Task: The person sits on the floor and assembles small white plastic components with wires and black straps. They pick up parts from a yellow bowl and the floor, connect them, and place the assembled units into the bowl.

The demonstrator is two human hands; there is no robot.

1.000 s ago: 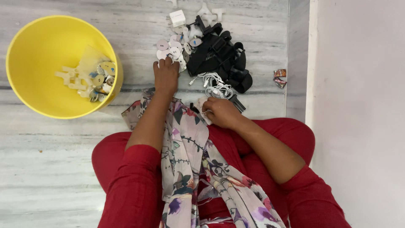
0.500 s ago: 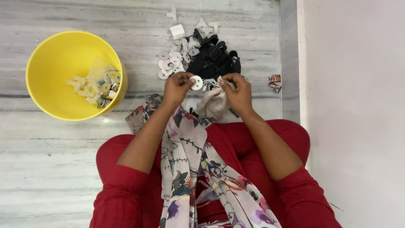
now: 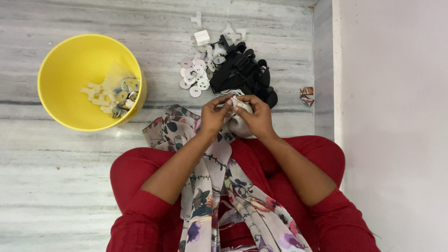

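Observation:
My left hand (image 3: 213,115) and my right hand (image 3: 255,117) meet in front of my knees, fingertips pressed together. My right hand grips a pale grey cloth (image 3: 239,125) that bunches under both hands. My left hand pinches a small white round disc against the cloth; the disc is almost wholly hidden by fingers and fabric. Just beyond the hands, a cluster of similar white discs (image 3: 193,74) lies on the marble floor. A yellow bucket (image 3: 46,65) at the left holds several discs, white plastic pieces and a clear bag.
A heap of black straps and plugs (image 3: 240,74) lies beside the discs, with a white adapter (image 3: 202,37) and white plastic pieces behind it. A small wrapper (image 3: 306,95) sits near the white wall (image 3: 392,116). A floral scarf (image 3: 205,186) hangs over my red-clad legs.
My left hand picked a disc from the floor pile and brought it back. My right hand lifted the cloth, and both hands have now closed together around disc and cloth.

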